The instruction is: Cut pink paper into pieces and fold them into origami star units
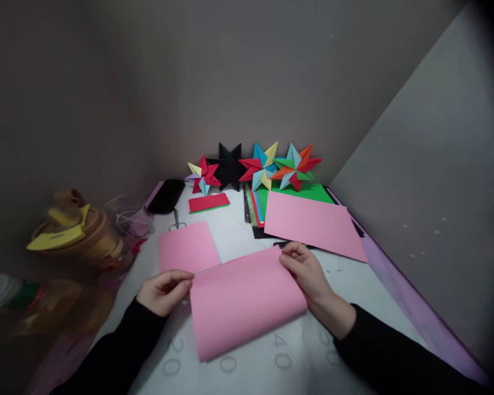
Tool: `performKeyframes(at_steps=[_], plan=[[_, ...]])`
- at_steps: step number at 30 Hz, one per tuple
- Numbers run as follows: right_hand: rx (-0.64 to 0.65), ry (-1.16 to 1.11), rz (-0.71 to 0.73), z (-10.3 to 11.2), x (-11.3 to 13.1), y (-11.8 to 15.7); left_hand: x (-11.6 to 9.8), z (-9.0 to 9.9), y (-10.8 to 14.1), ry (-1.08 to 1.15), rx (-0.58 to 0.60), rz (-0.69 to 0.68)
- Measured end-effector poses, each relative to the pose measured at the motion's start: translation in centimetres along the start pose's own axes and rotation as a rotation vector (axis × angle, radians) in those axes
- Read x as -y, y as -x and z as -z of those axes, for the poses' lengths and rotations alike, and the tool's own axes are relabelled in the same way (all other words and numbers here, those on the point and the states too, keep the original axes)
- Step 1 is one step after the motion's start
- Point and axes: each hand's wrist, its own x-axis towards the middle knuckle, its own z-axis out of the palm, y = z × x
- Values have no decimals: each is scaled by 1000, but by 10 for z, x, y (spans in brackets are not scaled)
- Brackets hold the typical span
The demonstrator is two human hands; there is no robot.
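Pink sheet (247, 302) lies bowed between both hands, long axis left-right, right end tilted farther out. Left hand (164, 291) pinches its far-left corner, right hand (308, 274) its far-right; neither nearer.

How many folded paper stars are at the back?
4, left to right: small red, yellow and lilac star, black star, red, blue and yellow star, green, orange and light-blue star. They overlap, so another may be hidden.
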Motion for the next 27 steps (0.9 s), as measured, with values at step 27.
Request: performKeyframes(at_steps=[27], plan=[[385, 990, 253, 8, -18, -4, 19, 3, -7, -673, 226, -117]])
